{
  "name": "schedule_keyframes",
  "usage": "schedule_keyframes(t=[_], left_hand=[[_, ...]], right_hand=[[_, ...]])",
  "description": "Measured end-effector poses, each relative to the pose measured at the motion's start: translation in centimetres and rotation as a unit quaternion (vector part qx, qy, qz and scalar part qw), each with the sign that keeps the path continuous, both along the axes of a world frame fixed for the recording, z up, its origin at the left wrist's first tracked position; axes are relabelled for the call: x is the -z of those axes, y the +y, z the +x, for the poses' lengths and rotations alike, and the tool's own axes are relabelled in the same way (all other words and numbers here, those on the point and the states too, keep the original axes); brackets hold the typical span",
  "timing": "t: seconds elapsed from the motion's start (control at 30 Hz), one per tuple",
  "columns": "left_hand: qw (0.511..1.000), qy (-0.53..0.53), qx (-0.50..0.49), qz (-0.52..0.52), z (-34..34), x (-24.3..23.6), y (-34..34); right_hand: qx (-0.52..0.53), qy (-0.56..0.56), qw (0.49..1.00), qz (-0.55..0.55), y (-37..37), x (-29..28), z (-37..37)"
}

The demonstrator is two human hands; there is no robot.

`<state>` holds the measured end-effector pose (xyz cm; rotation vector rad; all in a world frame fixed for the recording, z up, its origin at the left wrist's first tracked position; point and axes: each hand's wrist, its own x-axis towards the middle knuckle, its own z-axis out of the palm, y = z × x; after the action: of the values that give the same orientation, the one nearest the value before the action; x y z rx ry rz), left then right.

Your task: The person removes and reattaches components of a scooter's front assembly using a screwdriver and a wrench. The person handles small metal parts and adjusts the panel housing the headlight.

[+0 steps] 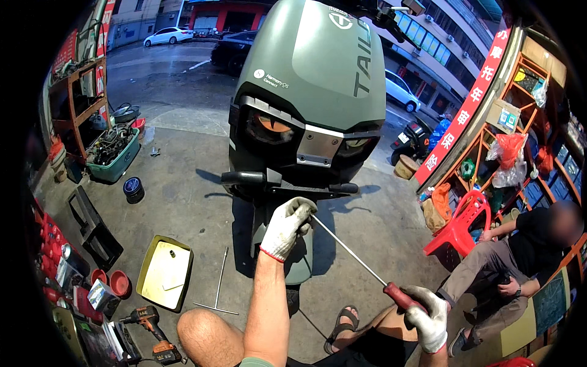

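Note:
Both my hands wear white work gloves with grey palms. My right hand point(428, 318), at the lower right, is closed round the red handle of a long screwdriver point(400, 296). Its thin metal shaft slants up and left to my left hand point(288, 226). The left fingers are closed at the shaft's tip, which they hide. That hand is just below the dark bar and lamps of a grey-green motor scooter point(312, 79). A silver plate point(319, 145) sits between its two lamps.
At the left are a yellow tray point(143, 278), a T-handle wrench point(219, 282), a cordless drill point(153, 330), a black panel point(92, 229) and a teal bin of parts point(113, 160). To the right, a person point(520, 251) sits near a red plastic chair point(461, 223) and shelves.

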<state>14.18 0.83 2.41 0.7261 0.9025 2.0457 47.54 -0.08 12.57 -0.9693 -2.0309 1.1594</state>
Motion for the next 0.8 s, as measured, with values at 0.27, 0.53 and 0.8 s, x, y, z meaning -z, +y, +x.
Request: schedule_keyframes(t=[0.27, 0.53, 0.8], left_hand=[[0.933, -0.279, 0.113, 0.198, -0.7, -1.4, 1.8], [0.935, -0.303, 0.092, 0.159, -2.5, -7.2, 3.9], [0.942, -0.302, 0.055, 0.133, -3.1, -8.4, 5.5]], right_hand=[[-0.078, 0.023, 0.996, -0.044, -2.9, -0.5, -2.9], [-0.134, 0.15, 0.979, -0.044, -5.9, 0.4, -7.4], [-0.06, 0.069, 0.99, 0.103, -6.4, -1.2, -9.2]])
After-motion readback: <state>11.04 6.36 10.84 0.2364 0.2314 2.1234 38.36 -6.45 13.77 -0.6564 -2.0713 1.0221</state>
